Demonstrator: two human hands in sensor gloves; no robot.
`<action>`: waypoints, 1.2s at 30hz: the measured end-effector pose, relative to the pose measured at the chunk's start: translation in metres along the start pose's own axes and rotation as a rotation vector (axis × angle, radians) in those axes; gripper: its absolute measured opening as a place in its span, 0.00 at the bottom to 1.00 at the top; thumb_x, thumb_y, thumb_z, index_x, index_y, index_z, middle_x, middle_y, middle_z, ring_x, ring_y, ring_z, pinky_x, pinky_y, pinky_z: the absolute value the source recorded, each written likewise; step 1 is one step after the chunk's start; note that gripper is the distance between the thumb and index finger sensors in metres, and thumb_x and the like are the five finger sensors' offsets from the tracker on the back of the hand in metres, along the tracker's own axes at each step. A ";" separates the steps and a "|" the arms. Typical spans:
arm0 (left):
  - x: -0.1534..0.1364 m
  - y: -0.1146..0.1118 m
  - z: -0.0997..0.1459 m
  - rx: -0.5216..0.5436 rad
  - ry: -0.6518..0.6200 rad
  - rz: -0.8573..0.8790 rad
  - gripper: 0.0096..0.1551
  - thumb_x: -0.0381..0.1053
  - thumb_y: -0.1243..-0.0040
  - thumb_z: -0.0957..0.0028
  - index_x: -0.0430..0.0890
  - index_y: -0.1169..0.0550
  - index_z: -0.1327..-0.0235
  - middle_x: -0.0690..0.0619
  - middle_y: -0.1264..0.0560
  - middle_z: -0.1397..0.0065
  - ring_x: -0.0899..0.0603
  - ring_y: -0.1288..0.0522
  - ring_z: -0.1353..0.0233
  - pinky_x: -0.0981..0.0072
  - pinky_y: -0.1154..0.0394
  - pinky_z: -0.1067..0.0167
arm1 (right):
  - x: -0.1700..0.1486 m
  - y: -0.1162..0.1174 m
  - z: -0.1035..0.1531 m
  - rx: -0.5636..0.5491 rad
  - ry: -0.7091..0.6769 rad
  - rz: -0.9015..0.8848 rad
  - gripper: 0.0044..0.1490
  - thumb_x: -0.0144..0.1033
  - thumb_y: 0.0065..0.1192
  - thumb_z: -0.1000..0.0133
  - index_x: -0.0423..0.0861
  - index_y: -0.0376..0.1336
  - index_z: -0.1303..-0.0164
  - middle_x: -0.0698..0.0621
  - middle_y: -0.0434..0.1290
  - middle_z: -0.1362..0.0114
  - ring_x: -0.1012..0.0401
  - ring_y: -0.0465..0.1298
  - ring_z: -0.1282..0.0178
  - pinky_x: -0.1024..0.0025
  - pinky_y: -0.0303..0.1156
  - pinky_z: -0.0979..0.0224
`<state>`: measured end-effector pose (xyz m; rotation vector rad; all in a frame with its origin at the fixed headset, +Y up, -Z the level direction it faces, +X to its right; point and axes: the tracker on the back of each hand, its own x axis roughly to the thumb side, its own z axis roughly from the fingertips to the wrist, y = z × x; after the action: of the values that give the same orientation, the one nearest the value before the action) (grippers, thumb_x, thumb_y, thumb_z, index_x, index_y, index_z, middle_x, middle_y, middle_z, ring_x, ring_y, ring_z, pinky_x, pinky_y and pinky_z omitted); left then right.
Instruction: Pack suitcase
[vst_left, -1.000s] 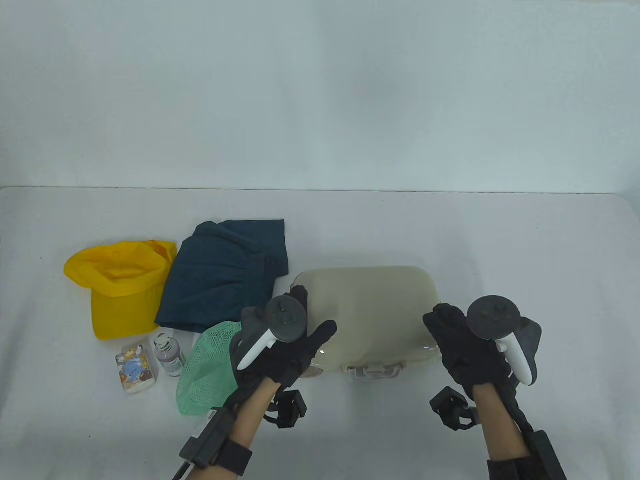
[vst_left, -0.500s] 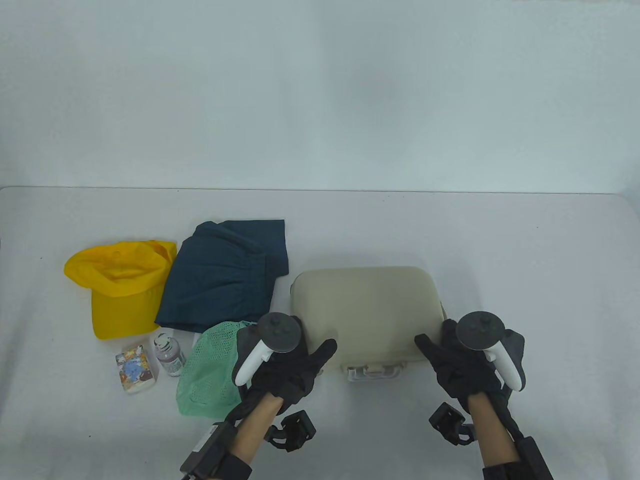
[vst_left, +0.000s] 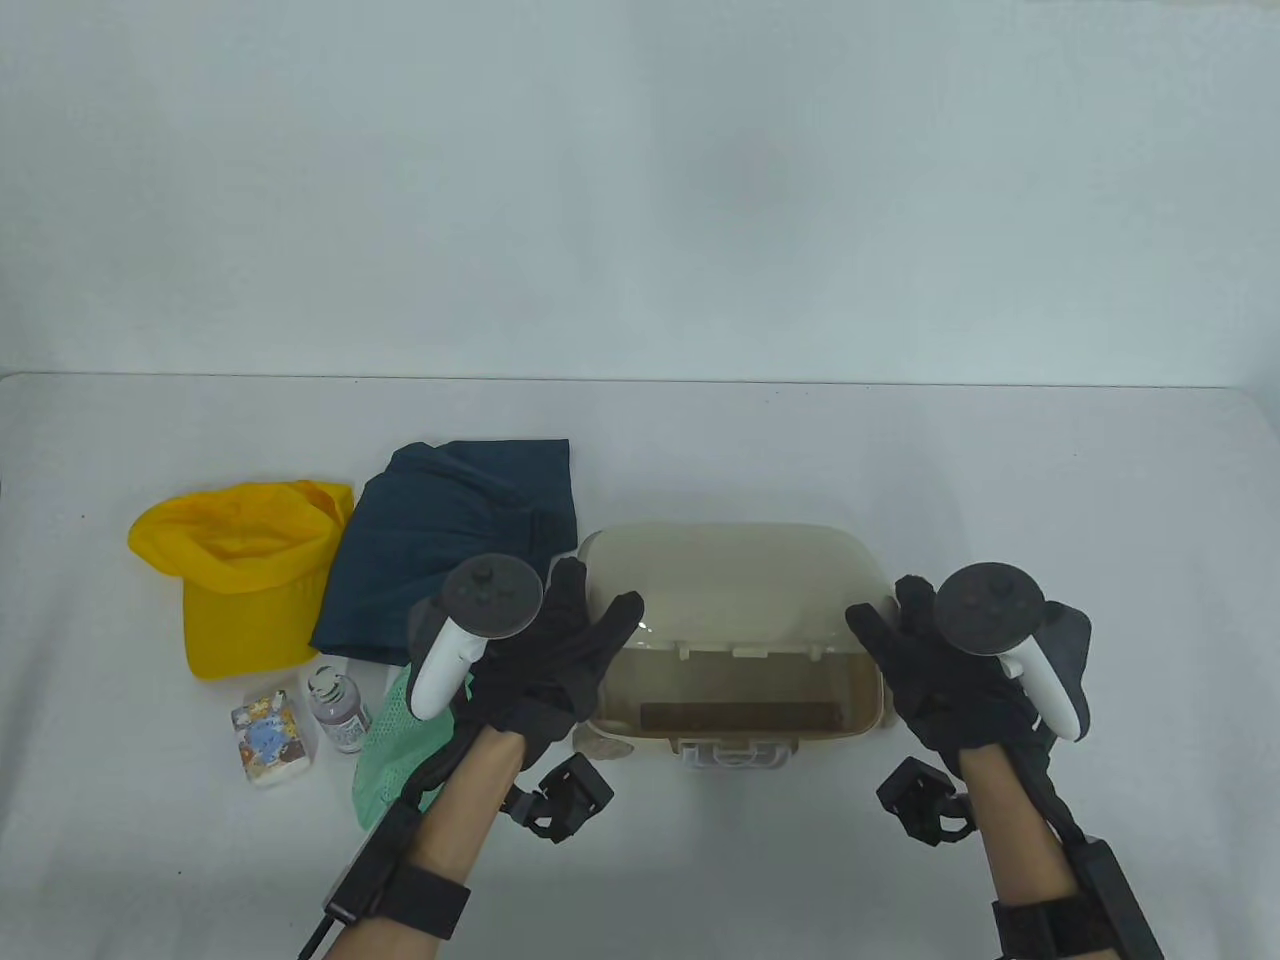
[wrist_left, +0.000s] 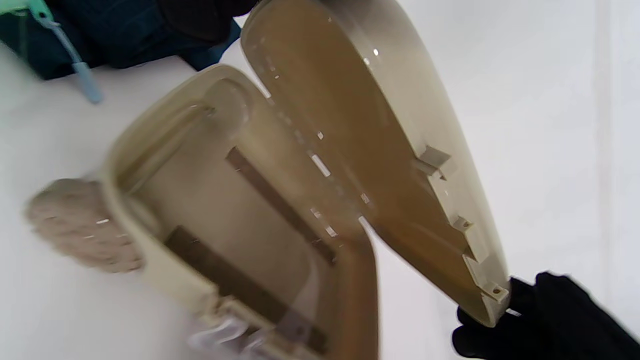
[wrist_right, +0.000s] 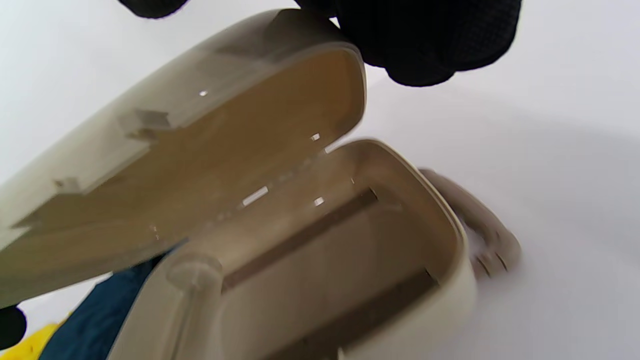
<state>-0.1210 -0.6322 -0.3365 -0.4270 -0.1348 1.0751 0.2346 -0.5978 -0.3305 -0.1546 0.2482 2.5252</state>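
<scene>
The beige suitcase (vst_left: 640, 722) lies at the table's front centre, its lid (vst_left: 725, 580) lifted partway on the far hinge and its base bare inside. My left hand (vst_left: 565, 645) holds the lid's front left corner and my right hand (vst_left: 905, 655) holds its front right corner. The left wrist view shows the raised lid (wrist_left: 360, 125) over the base (wrist_left: 240, 210), with my right hand's glove (wrist_left: 545, 320) at the lid's corner. The right wrist view shows my right fingers (wrist_right: 425, 45) on the lid's edge (wrist_right: 200, 165).
Left of the suitcase lie a yellow hat (vst_left: 240, 580), folded navy clothing (vst_left: 450, 550), a green mesh bag (vst_left: 395, 745), a small bottle (vst_left: 338, 708) and a printed tissue pack (vst_left: 270, 745). The suitcase handle (vst_left: 738, 752) faces the front edge.
The suitcase was shut; both hands moved to its front corners and lifted the lid, so the inside now shows.
</scene>
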 end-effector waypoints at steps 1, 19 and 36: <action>0.004 0.005 -0.003 0.006 -0.009 0.044 0.59 0.72 0.63 0.44 0.36 0.67 0.21 0.26 0.62 0.17 0.22 0.56 0.19 0.40 0.44 0.23 | 0.003 -0.004 -0.003 -0.001 -0.003 -0.012 0.55 0.64 0.42 0.41 0.34 0.44 0.17 0.32 0.60 0.18 0.37 0.69 0.23 0.46 0.69 0.28; 0.024 0.045 -0.082 0.143 -0.152 0.240 0.58 0.75 0.65 0.45 0.43 0.71 0.21 0.40 0.68 0.14 0.33 0.64 0.14 0.47 0.51 0.17 | 0.007 -0.015 -0.102 0.002 -0.065 -0.441 0.55 0.67 0.40 0.42 0.46 0.30 0.17 0.46 0.41 0.10 0.40 0.51 0.12 0.44 0.57 0.17; 0.040 0.062 -0.070 0.116 -0.188 -0.109 0.56 0.73 0.60 0.46 0.47 0.65 0.19 0.39 0.63 0.13 0.30 0.59 0.14 0.43 0.47 0.20 | 0.028 -0.042 -0.102 -0.062 -0.115 -0.216 0.57 0.66 0.47 0.42 0.45 0.34 0.16 0.43 0.43 0.10 0.36 0.54 0.14 0.39 0.57 0.20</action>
<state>-0.1315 -0.5917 -0.4288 -0.2108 -0.2579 1.0091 0.2417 -0.5700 -0.4405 -0.0561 0.1012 2.3182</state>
